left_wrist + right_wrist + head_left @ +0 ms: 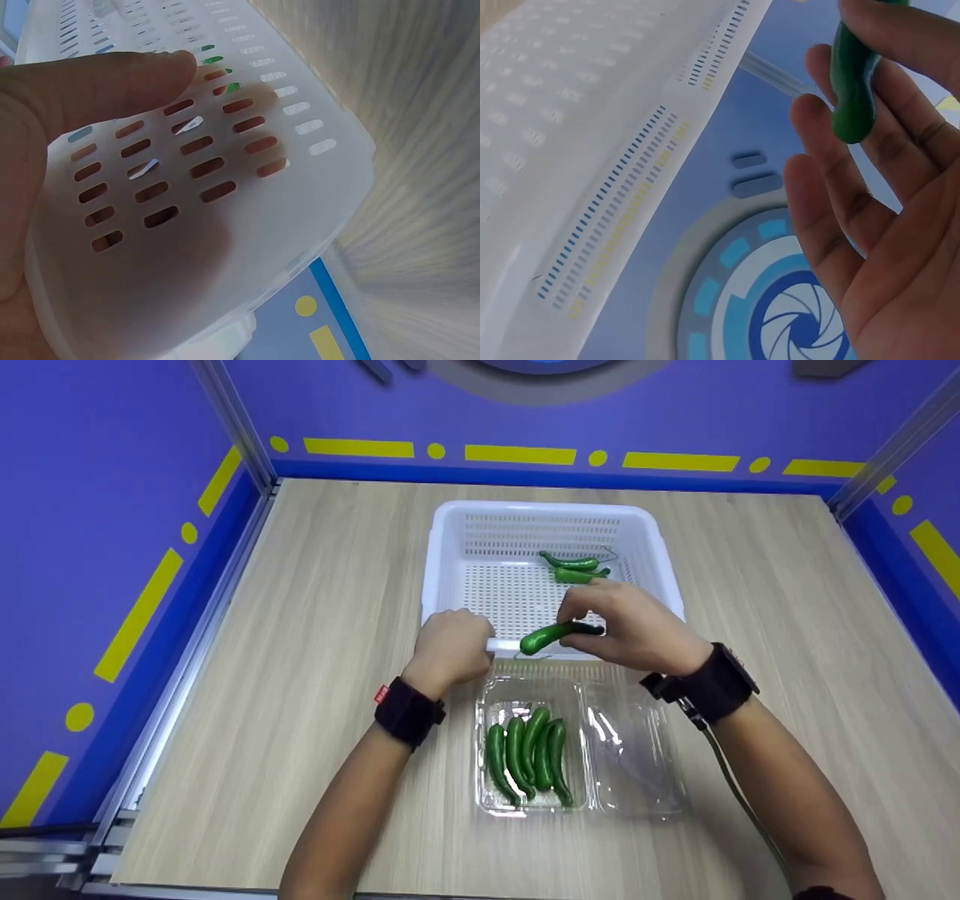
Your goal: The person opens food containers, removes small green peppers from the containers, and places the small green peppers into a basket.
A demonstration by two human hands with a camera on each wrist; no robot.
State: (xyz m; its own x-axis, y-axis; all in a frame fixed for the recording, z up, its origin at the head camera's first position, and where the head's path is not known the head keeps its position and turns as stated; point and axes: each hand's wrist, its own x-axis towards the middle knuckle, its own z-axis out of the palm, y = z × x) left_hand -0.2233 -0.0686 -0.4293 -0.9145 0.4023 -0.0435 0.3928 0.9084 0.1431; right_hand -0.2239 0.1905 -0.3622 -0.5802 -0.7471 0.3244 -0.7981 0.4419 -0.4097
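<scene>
Between the thumb and fingers of my right hand (pixel 634 622) is a green chili pepper (pixel 544 638), held above the near rim of the white plastic basket (pixel 442 555). The right wrist view also shows this pepper (pixel 852 105), pinched at its upper part. My left hand (pixel 454 649) grips the basket's near left edge. Its thumb (pixel 127 86) lies on the outer wall, and its fingers show dimly through the slots. Inside the basket, two more peppers (pixel 576 576) lie at the far right. Several peppers (pixel 534 742) lie side by side in a clear plastic clamshell box (pixel 478 780) nearer me.
The clamshell's clear lid (pixel 634 765) lies opened flat to the right of the box. Everything stands on a wood-grain table (pixel 322 607). Blue panels (pixel 525 476) with yellow marks close off the back and sides. A cable (pixel 739 787) runs along my right forearm.
</scene>
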